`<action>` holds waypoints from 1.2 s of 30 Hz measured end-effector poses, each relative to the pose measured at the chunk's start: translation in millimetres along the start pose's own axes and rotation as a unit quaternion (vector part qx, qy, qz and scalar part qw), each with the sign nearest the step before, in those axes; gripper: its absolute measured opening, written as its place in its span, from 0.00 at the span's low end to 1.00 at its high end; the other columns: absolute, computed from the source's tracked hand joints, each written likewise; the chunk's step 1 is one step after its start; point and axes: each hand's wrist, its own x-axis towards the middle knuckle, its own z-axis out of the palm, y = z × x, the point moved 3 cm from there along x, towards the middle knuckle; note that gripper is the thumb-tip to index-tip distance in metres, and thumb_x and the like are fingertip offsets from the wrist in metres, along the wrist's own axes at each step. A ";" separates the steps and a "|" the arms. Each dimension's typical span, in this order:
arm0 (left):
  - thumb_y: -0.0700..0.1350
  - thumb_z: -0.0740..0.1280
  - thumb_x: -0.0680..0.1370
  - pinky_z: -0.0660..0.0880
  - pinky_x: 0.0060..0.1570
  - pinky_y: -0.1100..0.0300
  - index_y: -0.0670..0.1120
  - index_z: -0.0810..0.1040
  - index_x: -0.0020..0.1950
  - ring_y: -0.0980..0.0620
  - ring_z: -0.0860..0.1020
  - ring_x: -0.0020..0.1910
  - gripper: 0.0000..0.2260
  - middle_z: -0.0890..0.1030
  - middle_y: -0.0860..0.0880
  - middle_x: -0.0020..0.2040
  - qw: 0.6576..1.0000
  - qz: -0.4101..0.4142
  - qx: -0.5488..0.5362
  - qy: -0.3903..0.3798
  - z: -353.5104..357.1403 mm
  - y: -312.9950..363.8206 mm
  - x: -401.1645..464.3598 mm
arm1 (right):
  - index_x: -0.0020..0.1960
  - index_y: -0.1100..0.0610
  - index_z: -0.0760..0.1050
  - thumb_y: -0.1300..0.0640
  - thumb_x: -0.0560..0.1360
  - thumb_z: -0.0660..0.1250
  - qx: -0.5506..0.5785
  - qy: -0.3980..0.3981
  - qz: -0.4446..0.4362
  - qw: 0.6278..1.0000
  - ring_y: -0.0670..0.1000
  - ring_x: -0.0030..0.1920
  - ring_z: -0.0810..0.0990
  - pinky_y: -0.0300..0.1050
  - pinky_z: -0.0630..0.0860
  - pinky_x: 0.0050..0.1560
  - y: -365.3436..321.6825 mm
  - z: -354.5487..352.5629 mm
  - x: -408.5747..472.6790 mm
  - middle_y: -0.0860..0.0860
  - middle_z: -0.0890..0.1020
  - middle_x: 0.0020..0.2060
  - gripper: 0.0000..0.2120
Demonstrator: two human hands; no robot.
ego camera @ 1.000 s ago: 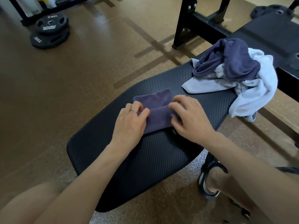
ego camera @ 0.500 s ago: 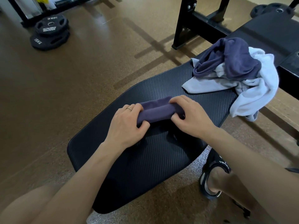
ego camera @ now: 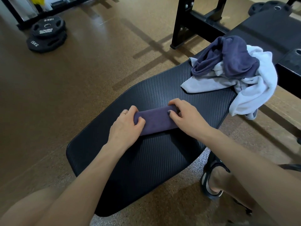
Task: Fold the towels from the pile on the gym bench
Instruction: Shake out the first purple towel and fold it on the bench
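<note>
My left hand (ego camera: 126, 128) and right hand (ego camera: 185, 118) each grip one end of a small purple towel (ego camera: 156, 121), folded into a narrow bundle lying on the black padded bench (ego camera: 146, 160). My fingers curl closed over its far edge, thumbs pressing on top. Farther along the bench, well apart, sits the pile (ego camera: 236, 74): a crumpled dark blue towel atop a white one spilling over the edge.

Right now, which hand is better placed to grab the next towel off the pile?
Right hand: it grips the purple towel at the end nearer the pile. Left hand holds the far end.
</note>
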 end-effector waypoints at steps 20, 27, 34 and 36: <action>0.66 0.61 0.75 0.76 0.57 0.51 0.48 0.64 0.75 0.45 0.76 0.61 0.34 0.75 0.46 0.66 0.893 0.313 0.317 -0.061 46.0 29.7 -115.7 | 0.67 0.51 0.71 0.52 0.82 0.64 0.042 0.042 0.138 0.989 0.49 0.52 0.74 0.37 0.68 0.46 0.6 11.9 -148.5 0.51 0.74 0.54 0.14; 0.62 0.68 0.74 0.79 0.52 0.55 0.49 0.67 0.74 0.47 0.79 0.56 0.32 0.77 0.47 0.63 0.880 0.345 0.322 -0.045 48.7 28.1 -132.1 | 0.76 0.57 0.65 0.49 0.69 0.69 -0.319 0.032 -0.129 0.938 0.59 0.74 0.65 0.60 0.60 0.76 -31.0 29.3 -199.1 0.57 0.68 0.73 0.37; 0.59 0.67 0.76 0.80 0.52 0.53 0.53 0.71 0.65 0.53 0.80 0.49 0.21 0.80 0.53 0.54 0.919 0.255 0.238 -0.183 39.8 60.7 -141.3 | 0.69 0.61 0.73 0.59 0.75 0.72 -0.383 0.036 -0.164 0.908 0.59 0.66 0.77 0.57 0.67 0.72 -29.0 32.0 -209.5 0.58 0.79 0.64 0.24; 0.56 0.68 0.77 0.78 0.51 0.55 0.53 0.74 0.60 0.55 0.80 0.45 0.15 0.81 0.55 0.48 0.923 0.232 0.179 -0.251 32.0 81.5 -146.3 | 0.59 0.59 0.77 0.60 0.72 0.74 -0.329 0.057 -0.189 0.924 0.58 0.53 0.83 0.53 0.74 0.60 -33.4 12.7 -213.2 0.55 0.83 0.52 0.16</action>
